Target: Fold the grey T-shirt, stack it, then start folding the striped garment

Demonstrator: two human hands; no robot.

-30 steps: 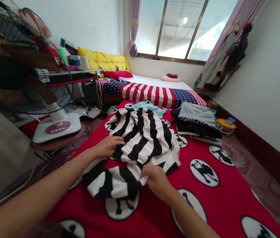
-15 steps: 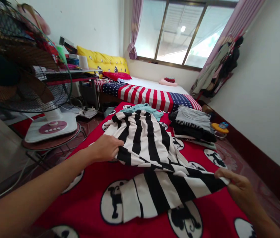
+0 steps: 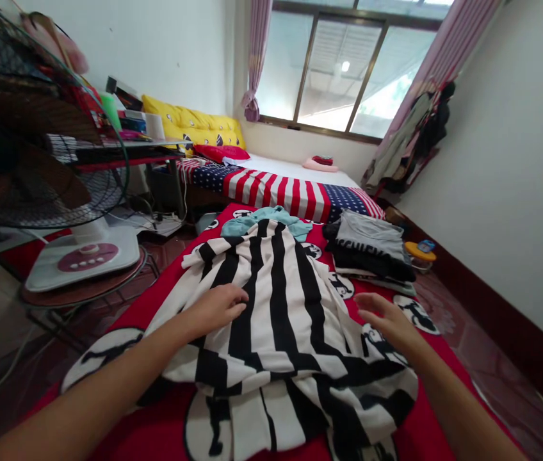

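Note:
A black-and-white striped garment (image 3: pixel 285 301) lies spread over the red blanket (image 3: pixel 156 419), its near part bunched and folded over itself. Over its left side is my left hand (image 3: pixel 218 307), fingers apart and holding nothing; whether it touches the cloth I cannot tell. My right hand (image 3: pixel 381 317) is at the garment's right edge, its fingers spread and curved, with nothing in them. Beyond the garment's far end lies a light blue-green cloth (image 3: pixel 243 225). A stack of folded clothes (image 3: pixel 372 250), a grey shirt on top, sits at the far right of the blanket.
At the left a fan (image 3: pixel 84 250) stands on a round stool (image 3: pixel 122 275), near a cluttered desk (image 3: pixel 151 144). Behind is a bed (image 3: pixel 295 166) under the window. Clothes (image 3: pixel 415 137) hang by the right wall. A yellow-lidded container (image 3: pixel 418 251) stands on the floor at right.
Both hands have let go of the striped garment. The part held out to the right has dropped onto the blanket. My left hand has shifted slightly right, my right hand left and up.

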